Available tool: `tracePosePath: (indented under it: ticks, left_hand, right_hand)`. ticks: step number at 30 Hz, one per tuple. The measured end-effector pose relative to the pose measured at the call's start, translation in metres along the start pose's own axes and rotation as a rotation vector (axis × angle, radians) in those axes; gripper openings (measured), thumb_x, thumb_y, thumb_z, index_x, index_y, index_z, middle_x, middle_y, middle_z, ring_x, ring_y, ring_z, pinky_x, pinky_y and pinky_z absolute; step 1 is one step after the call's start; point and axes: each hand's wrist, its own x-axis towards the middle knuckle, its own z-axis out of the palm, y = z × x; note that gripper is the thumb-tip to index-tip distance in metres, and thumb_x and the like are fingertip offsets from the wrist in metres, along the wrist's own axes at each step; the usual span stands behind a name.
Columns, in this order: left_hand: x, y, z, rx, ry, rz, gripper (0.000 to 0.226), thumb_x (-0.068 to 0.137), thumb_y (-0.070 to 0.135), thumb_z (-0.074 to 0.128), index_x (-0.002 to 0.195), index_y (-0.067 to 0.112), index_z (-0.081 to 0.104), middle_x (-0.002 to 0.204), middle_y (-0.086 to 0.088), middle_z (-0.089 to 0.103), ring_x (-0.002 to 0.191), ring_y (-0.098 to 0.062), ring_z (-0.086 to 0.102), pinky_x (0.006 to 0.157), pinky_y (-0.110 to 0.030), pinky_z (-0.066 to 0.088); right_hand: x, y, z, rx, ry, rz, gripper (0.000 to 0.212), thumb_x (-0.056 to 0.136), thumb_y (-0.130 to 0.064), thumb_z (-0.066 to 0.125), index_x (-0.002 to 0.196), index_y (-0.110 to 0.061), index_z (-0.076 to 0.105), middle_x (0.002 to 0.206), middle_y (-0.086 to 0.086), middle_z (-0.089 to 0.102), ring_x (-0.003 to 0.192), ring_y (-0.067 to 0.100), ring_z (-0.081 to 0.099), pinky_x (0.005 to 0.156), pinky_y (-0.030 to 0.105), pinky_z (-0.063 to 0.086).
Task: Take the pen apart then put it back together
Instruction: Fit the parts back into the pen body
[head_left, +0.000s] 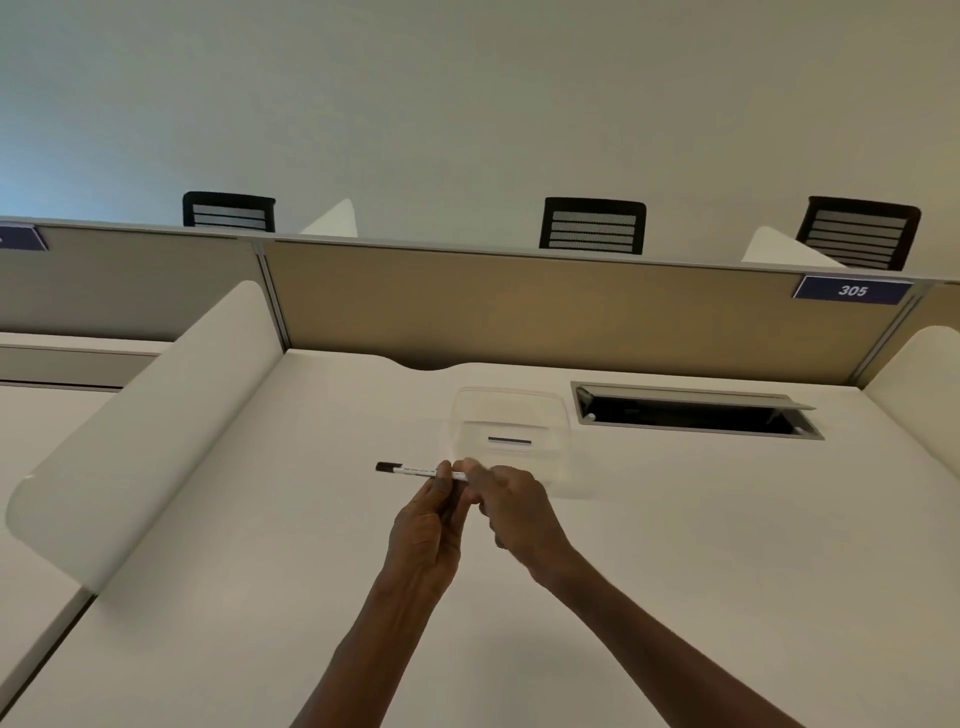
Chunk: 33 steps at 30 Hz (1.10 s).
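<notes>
- Two bare hands meet above a white desk (675, 545) in the head camera's wide view, both working on a slim white pen (415, 471) held level in the air.
- Left hand (428, 525) pinches the pen's barrel between thumb and fingertips, near the barrel's right end; the black-capped end sticks out free to the left.
- Right hand (511, 506) is curled shut around the pen's right end, fingers pressed together, and that end is hidden inside the grip and blurred.
- Just beyond the hands, a clear plastic container (506, 415) sits on the desk, with a small dark strip visible at its front wall; whether anything lies inside cannot be told.
- To the right of the container, a cable hatch (696, 410) stands open in the desktop, its grey lid tilted up.
- White curved side dividers (156, 431) flank the desk, and a tan partition panel (519, 312) closes its far edge.
- A blue plate reading 305 (852, 290) is fixed at the partition's upper right.
- Three black mesh chair backs (592, 226) show above the partition, against a plain pale wall.
</notes>
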Motion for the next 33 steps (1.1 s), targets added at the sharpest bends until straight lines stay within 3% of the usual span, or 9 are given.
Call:
tracePosePath:
  ticks: [2, 7, 10, 16, 19, 22, 28, 31, 33]
  left_hand:
    - [0.001, 0.002, 0.001, 0.007, 0.009, -0.006, 0.019, 0.089, 0.012, 0.065, 0.08, 0.002, 0.079, 0.088, -0.013, 0.076, 0.078, -0.018, 0.075, 0.061, -0.023, 0.06]
    - [0.002, 0.007, 0.007, 0.032, 0.005, -0.034, 0.016, 0.082, 0.016, 0.071, 0.079, 0.002, 0.079, 0.086, -0.013, 0.076, 0.073, -0.017, 0.074, 0.058, -0.021, 0.059]
    - [0.003, 0.004, 0.011, 0.028, -0.006, -0.062, 0.017, 0.082, 0.016, 0.071, 0.077, 0.002, 0.079, 0.086, -0.014, 0.076, 0.073, -0.017, 0.074, 0.058, -0.021, 0.059]
    - [0.002, 0.002, 0.009, 0.043, -0.048, -0.171, 0.022, 0.078, 0.018, 0.074, 0.088, -0.002, 0.077, 0.094, -0.018, 0.076, 0.083, -0.023, 0.076, 0.064, -0.027, 0.062]
    - [0.004, -0.003, -0.001, 0.307, -0.054, -0.159, 0.039, 0.087, 0.034, 0.07, 0.104, -0.001, 0.07, 0.084, -0.011, 0.076, 0.086, -0.021, 0.075, 0.066, -0.026, 0.06]
    - [0.009, -0.006, -0.017, 0.591, -0.015, -0.091, 0.049, 0.088, 0.045, 0.067, 0.104, -0.002, 0.067, 0.087, -0.013, 0.077, 0.088, -0.026, 0.075, 0.067, -0.027, 0.059]
    - [0.037, -0.017, -0.061, 1.068, 0.108, 0.28, 0.029, 0.098, 0.031, 0.057, 0.088, 0.009, 0.073, 0.076, -0.003, 0.077, 0.083, -0.026, 0.074, 0.07, -0.034, 0.059]
    - [0.052, -0.021, -0.084, 1.418, 0.132, 0.481, 0.021, 0.1, 0.021, 0.052, 0.097, 0.016, 0.072, 0.095, 0.005, 0.076, 0.092, -0.016, 0.07, 0.08, -0.029, 0.051]
    - [0.058, -0.026, -0.101, 1.572, 0.124, 0.547, 0.025, 0.101, 0.022, 0.049, 0.116, 0.017, 0.068, 0.117, 0.002, 0.072, 0.109, -0.017, 0.065, 0.089, -0.024, 0.045]
  right_hand:
    - [0.003, 0.011, -0.004, -0.199, 0.1, -0.204, 0.032, 0.079, -0.053, 0.067, 0.074, -0.024, 0.056, 0.053, -0.01, 0.05, 0.047, 0.004, 0.042, 0.048, 0.017, 0.036]
    - [0.009, 0.018, -0.012, -0.131, 0.13, -0.462, 0.029, 0.078, -0.029, 0.08, 0.096, -0.035, 0.059, 0.077, -0.008, 0.058, 0.061, 0.006, 0.049, 0.056, 0.019, 0.044]
    - [0.012, 0.016, -0.01, -0.106, 0.18, -0.549, 0.023, 0.079, -0.02, 0.08, 0.093, -0.032, 0.067, 0.09, -0.013, 0.064, 0.073, 0.007, 0.057, 0.059, 0.021, 0.049]
    - [0.017, 0.016, -0.008, -0.075, 0.263, -0.549, 0.01, 0.081, -0.015, 0.077, 0.089, -0.021, 0.074, 0.091, -0.008, 0.069, 0.081, 0.008, 0.062, 0.061, 0.022, 0.05]
    - [0.021, 0.012, -0.014, -0.017, 0.274, -0.49, 0.007, 0.087, -0.017, 0.071, 0.093, -0.019, 0.074, 0.089, -0.01, 0.073, 0.084, 0.005, 0.067, 0.068, 0.017, 0.047]
    - [0.027, 0.003, -0.026, 0.06, 0.271, -0.471, 0.005, 0.092, -0.02, 0.066, 0.094, -0.018, 0.069, 0.091, -0.006, 0.076, 0.089, 0.009, 0.069, 0.076, 0.027, 0.053]
    - [0.034, -0.01, -0.046, 0.205, 0.282, -0.501, 0.016, 0.102, -0.014, 0.047, 0.107, -0.014, 0.062, 0.077, 0.001, 0.065, 0.074, 0.009, 0.061, 0.069, 0.016, 0.047]
    - [0.033, -0.01, -0.049, 0.253, 0.225, -0.464, 0.02, 0.104, -0.017, 0.043, 0.11, -0.019, 0.063, 0.073, 0.001, 0.058, 0.068, 0.013, 0.056, 0.066, 0.026, 0.052]
    - [0.031, -0.008, -0.049, 0.259, 0.176, -0.441, 0.021, 0.104, -0.018, 0.042, 0.11, -0.022, 0.062, 0.07, 0.001, 0.055, 0.064, 0.015, 0.052, 0.063, 0.029, 0.049]
